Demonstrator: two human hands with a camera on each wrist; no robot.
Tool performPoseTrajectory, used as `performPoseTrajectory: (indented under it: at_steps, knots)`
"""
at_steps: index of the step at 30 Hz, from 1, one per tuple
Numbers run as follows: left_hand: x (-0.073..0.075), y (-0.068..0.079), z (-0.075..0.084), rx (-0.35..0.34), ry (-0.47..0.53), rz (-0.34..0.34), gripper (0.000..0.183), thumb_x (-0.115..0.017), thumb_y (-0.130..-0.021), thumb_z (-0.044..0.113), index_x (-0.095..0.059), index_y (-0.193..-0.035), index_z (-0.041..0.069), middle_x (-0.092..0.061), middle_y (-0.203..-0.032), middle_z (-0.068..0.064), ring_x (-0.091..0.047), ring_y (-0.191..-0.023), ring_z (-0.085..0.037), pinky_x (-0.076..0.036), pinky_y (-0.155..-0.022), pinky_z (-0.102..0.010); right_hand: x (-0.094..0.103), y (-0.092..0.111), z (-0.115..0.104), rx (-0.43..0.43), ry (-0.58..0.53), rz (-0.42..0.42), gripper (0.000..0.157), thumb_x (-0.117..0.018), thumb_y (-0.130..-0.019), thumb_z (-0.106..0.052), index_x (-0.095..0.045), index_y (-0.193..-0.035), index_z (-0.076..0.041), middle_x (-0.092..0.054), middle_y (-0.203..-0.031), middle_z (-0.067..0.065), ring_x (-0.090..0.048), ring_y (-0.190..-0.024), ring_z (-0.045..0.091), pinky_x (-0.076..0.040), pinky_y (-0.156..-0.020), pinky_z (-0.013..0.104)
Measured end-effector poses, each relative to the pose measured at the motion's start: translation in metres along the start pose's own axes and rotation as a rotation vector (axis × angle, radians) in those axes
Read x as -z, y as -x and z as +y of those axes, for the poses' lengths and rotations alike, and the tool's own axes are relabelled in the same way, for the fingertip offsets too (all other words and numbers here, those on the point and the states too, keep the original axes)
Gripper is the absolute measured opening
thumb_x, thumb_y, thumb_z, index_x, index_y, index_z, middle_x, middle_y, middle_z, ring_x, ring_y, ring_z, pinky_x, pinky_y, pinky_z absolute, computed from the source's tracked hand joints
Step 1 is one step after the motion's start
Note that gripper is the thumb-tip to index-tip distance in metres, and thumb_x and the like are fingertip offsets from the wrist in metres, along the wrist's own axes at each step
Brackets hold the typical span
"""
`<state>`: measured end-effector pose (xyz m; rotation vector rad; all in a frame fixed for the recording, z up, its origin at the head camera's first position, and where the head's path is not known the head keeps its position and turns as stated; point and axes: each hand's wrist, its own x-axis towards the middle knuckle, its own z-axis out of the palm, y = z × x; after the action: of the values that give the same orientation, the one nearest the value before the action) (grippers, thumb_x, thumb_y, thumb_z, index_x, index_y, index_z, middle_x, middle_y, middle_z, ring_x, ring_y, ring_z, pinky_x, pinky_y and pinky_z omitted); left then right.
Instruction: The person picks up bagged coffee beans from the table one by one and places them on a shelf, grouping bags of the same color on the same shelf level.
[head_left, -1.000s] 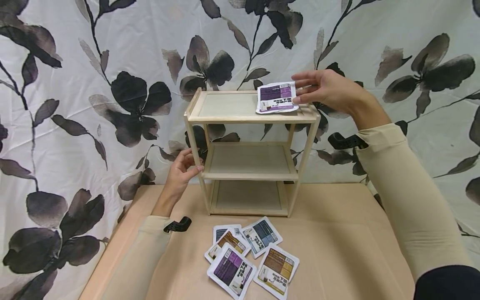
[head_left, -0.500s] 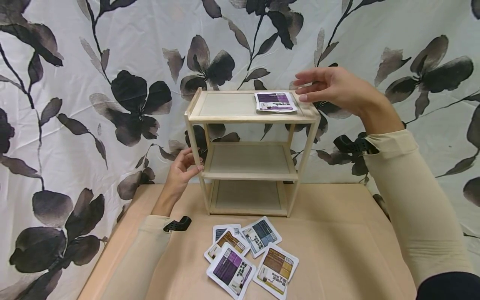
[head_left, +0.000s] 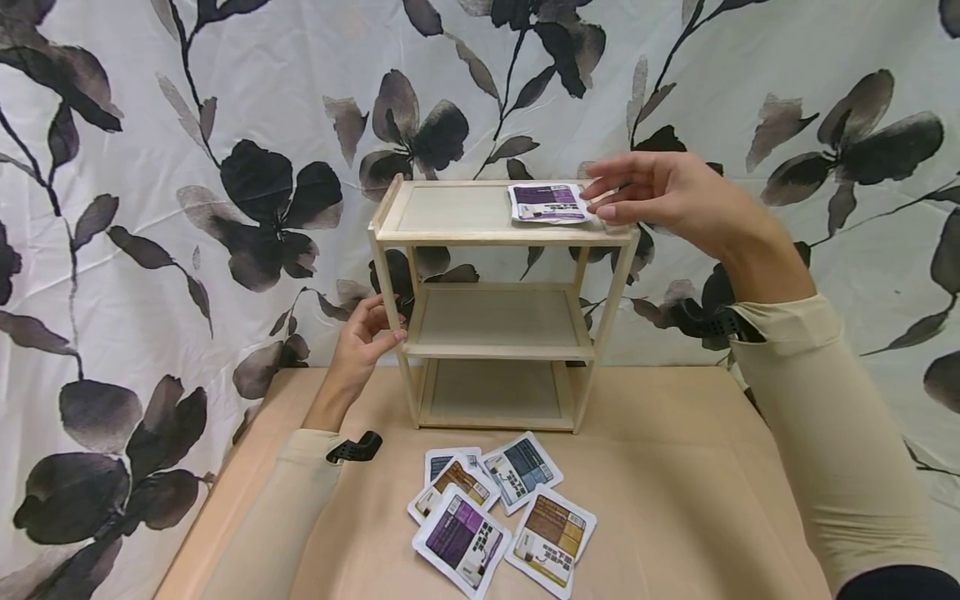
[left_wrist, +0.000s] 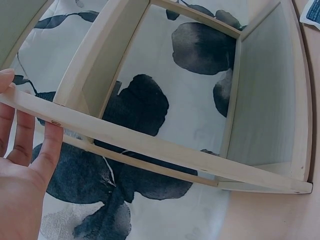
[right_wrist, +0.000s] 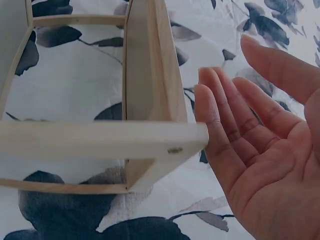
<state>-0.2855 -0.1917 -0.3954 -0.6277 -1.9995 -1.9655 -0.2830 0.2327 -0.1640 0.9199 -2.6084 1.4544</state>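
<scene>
A small wooden three-tier shelf stands on the table. On the right part of its top tier lies a flat white sachet with a purple label. My right hand is just right of that sachet, above the tier's right edge, its fingers loosely extended. In the right wrist view the palm holds nothing, and the sachet is out of sight. My left hand grips the shelf's left front post at middle-tier height; the left wrist view shows fingers behind the post and the thumb in front.
Several sachets lie in an overlapping cluster on the table before the shelf: a purple one, brown ones and blue ones. Behind the shelf hangs a white floral cloth. The tan table ends at this cloth.
My right hand has let go of the purple sachet, which now lies flatter on the top tier. The hand drew off to the right, then came slightly down and back left. The left hand stayed still.
</scene>
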Motion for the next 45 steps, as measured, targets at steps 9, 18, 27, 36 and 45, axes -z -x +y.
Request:
performPoseTrajectory:
  at_steps: [9,18,27,36,45]
  knots:
    - [0.003,-0.002,-0.013,-0.008,-0.014,0.009,0.055,-0.067,-0.091,-0.009,-0.053,-0.141,0.01,-0.057,-0.117,-0.029,-0.058,-0.104,-0.019,-0.044,-0.095,-0.033,-0.019,0.017,-0.003,0.025,0.042,-0.011,0.046,-0.071,-0.096,-0.01,-0.058,-0.14,-0.005,-0.071,-0.117,0.008,-0.071,-0.099,0.019,-0.055,-0.084,0.022]
    - [0.004,-0.002,-0.013,-0.025,-0.002,0.009,0.055,-0.069,-0.091,-0.008,-0.053,-0.14,0.009,-0.06,-0.113,-0.022,-0.058,-0.103,-0.021,-0.046,-0.093,-0.032,-0.04,0.027,0.004,0.071,-0.005,-0.179,0.048,-0.07,-0.094,-0.003,-0.056,-0.14,-0.003,-0.068,-0.126,0.01,-0.068,-0.112,0.024,-0.055,-0.091,0.026]
    - [0.003,-0.001,-0.013,-0.013,0.0,0.012,0.058,-0.067,-0.09,-0.011,-0.051,-0.142,0.007,-0.054,-0.119,-0.035,-0.058,-0.104,-0.021,-0.044,-0.095,-0.033,-0.063,0.031,0.019,0.091,-0.061,-0.311,0.05,-0.074,-0.091,-0.003,-0.058,-0.138,-0.004,-0.068,-0.126,0.011,-0.068,-0.112,0.024,-0.056,-0.092,0.032]
    - [0.002,-0.002,-0.012,-0.02,0.002,0.02,0.055,-0.07,-0.09,-0.008,-0.054,-0.14,0.01,-0.058,-0.115,-0.029,-0.058,-0.103,-0.021,-0.044,-0.095,-0.032,-0.093,0.036,0.036,0.107,-0.086,-0.393,0.048,-0.074,-0.093,-0.008,-0.06,-0.138,-0.008,-0.065,-0.129,0.013,-0.065,-0.116,0.025,-0.055,-0.095,0.035]
    - [0.003,-0.002,-0.013,-0.019,0.003,0.015,0.054,-0.07,-0.091,-0.006,-0.055,-0.14,0.011,-0.058,-0.116,-0.029,-0.058,-0.105,-0.022,-0.046,-0.094,-0.031,-0.119,0.043,0.045,0.051,-0.197,-0.433,0.047,-0.074,-0.092,-0.008,-0.061,-0.137,-0.011,-0.065,-0.129,0.014,-0.063,-0.118,0.035,-0.054,-0.097,0.038]
